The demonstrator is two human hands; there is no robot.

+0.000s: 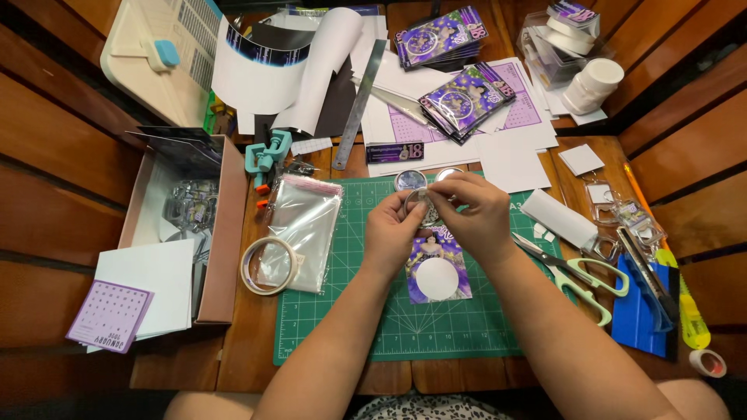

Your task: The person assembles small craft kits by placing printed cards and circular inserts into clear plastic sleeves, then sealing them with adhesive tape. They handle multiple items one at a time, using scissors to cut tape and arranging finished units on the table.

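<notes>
Along the worktop's left edge sits an open cardboard box with white cards and a small purple calendar card beside it; next come a roll of clear tape and a floppy clear plastic sleeve at the left edge of the green cutting mat. Over the mat's far middle the left hand and the right hand meet, fingers closed in a pinch on a small round clear disc, raised just above a purple printed card with a round hole cut out. The disc looks light, stiff and slick, best gripped by its rim. Two more round pieces lie just beyond. Toward the right edge, scissors and a blue tool crowd in; the mat's near half offers open room.
</notes>
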